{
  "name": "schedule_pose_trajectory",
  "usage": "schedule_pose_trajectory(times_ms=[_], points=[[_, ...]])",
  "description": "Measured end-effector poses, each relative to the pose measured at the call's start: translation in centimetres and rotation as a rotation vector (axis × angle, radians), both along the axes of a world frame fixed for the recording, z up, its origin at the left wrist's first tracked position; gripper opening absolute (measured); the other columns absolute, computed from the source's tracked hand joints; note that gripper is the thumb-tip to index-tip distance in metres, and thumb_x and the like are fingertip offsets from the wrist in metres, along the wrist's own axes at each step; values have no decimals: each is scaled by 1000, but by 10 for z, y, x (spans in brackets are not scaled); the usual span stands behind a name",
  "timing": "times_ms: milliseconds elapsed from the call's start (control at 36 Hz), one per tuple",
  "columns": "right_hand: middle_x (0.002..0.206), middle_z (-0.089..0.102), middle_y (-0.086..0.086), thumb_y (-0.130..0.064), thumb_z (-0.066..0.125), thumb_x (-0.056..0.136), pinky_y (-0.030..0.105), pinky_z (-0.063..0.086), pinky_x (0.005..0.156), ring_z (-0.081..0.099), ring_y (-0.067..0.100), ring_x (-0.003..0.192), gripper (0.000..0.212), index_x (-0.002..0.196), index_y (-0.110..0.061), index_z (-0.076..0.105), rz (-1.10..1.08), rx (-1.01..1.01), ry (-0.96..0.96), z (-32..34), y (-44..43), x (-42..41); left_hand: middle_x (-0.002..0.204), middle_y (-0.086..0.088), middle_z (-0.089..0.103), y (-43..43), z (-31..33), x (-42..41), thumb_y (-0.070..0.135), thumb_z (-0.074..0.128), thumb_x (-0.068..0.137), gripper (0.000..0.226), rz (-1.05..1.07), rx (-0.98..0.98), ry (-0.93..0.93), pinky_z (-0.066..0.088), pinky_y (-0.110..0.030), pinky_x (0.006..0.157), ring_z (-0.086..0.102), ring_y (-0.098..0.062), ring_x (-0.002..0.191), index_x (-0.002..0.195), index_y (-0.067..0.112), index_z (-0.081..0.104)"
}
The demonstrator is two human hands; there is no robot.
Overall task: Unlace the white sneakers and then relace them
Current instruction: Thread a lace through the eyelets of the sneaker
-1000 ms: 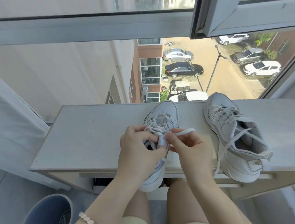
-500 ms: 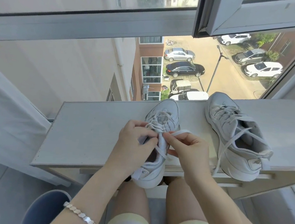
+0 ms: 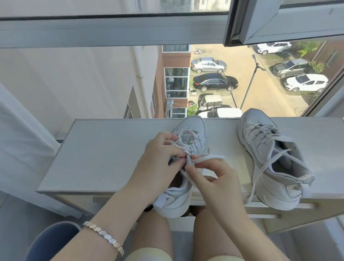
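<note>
Seemingly partway through the near sneaker [image 3: 189, 132], overhanging the desk [image 3: 103, 149] front edge. Pinching its lace [image 3: 206, 157] between left hand [image 3: 158, 162] and right hand [image 3: 210, 181]. Left to do: upper eyelets, plus the loose-laced other sneaker [image 3: 268, 155].

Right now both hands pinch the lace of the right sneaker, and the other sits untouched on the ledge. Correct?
No. In the head view the left hand and right hand pinch the lace of the left sneaker; the right sneaker sits untouched on the ledge.
</note>
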State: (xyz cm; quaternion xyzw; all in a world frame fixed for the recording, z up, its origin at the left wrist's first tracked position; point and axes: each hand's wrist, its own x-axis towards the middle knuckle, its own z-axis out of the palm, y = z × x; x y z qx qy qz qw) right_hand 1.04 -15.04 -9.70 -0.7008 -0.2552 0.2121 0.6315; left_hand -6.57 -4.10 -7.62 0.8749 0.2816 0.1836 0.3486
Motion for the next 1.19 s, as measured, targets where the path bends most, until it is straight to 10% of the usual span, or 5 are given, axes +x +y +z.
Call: schedule_pose_trajectory(times_ms=[250, 500, 611, 861, 1194], points=[[72, 65, -4, -17, 77, 71, 18, 49, 68, 61, 7, 70, 16, 73, -10, 63, -16, -65, 23, 3, 13, 7, 127, 10, 49, 0, 5, -6, 12, 44, 97, 21, 46, -92, -5, 28, -8, 87, 44, 0, 112, 80, 20, 52], [82, 64, -1, -14, 74, 72, 18, 50, 62, 59, 6, 70, 26, 89, -21, 55, -17, -99, 120, 6, 16, 7, 52, 0, 50, 11, 22, -19, 7, 28, 100, 29, 287, -1166, -835, 54, -24, 52, 51, -11, 46, 74, 11, 41], [83, 60, -5, -13, 74, 73, 12, 46, 59, 57, 3, 69, 42, 102, -25, 46, -9, -127, 131, 10, 15, 10, 53, 2, 34, 38, 20, -21, 5, 26, 100, 31, 562, -865, -638, 23, -15, 35, 25, -5, 37, 72, 14, 35], [77, 55, -6, -7, 67, 74, 5, 41, 54, 53, 5, 70, 32, 95, -28, 56, 121, -224, -62, 17, 16, 20, 90, 2, 57, 60, 15, -15, 11, 51, 91, 14, 307, -206, 27, 38, -19, 59, 53, -13, 77, 84, 23, 53], [77, 60, -6, -26, 59, 86, 14, 42, 57, 52, 5, 61, 13, 99, -27, 63, 288, -396, -277, 47, 32, 73, 69, 11, 57, 51, 8, 35, 27, 72, 79, 17, 117, -226, 168, 36, -18, 56, 51, -2, 64, 69, 27, 58]])
